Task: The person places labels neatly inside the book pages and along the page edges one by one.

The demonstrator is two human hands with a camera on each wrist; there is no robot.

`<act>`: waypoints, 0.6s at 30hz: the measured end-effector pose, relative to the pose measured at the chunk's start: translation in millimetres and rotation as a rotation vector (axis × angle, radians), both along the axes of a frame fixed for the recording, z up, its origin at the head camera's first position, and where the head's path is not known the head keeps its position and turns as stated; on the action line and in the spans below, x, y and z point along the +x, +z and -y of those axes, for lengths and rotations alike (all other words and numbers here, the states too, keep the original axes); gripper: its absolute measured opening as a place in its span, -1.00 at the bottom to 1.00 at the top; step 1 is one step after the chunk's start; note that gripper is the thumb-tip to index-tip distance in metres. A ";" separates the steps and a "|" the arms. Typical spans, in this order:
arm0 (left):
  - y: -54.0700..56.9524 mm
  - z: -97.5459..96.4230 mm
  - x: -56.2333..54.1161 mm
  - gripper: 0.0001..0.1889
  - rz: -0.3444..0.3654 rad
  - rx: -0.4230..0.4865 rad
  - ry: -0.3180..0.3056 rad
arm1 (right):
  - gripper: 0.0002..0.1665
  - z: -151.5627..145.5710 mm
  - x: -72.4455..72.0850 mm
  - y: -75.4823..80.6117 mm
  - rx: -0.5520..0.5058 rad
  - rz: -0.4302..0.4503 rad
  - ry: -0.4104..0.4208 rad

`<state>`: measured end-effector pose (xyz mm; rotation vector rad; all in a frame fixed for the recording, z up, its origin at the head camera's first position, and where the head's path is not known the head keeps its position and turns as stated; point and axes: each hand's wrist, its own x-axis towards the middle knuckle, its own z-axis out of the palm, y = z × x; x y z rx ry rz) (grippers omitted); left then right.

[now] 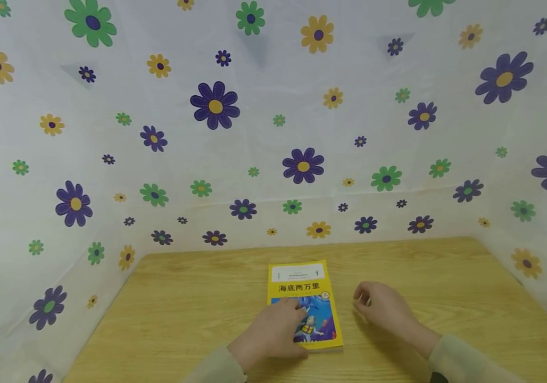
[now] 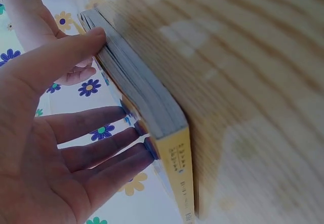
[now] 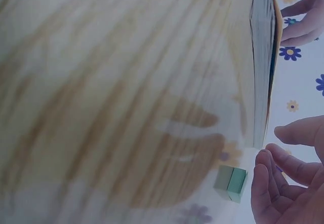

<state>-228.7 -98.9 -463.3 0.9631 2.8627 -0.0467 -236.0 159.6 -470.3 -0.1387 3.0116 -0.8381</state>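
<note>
A yellow paperback book [image 1: 330, 319] lies face up on the table, its cover showing Chinese characters and a blue undersea picture with a diver. My left hand [image 1: 275, 330] rests over the lower left of the cover. In the left wrist view its long, fairly straight fingers [image 2: 109, 117] touch the cover, while the thumb [image 2: 93, 40] lies against the page edges [image 2: 142, 87]. Just right of the book, my right hand [image 1: 386, 308] hovers with loosely curled fingers and holds nothing. Near its fingertips, the right wrist view has a small green block [image 3: 235, 183]; the head view does not show it.
The wood-grain table [image 1: 197, 287] extends on both sides of the book. White cloth walls [image 1: 264, 143] with purple, green and yellow flowers enclose it at the back, left and right.
</note>
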 end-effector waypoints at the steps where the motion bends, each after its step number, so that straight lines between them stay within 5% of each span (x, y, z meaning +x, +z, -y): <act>1: 0.0 -0.1 0.2 -0.19 -0.002 -0.001 -0.002 | -0.92 0.5 -0.1 -0.8 0.004 0.001 0.000; 18: 3.2 6.3 -2.4 -0.48 0.108 0.132 -0.008 | -0.91 7.2 0.0 -2.1 -0.027 0.008 0.028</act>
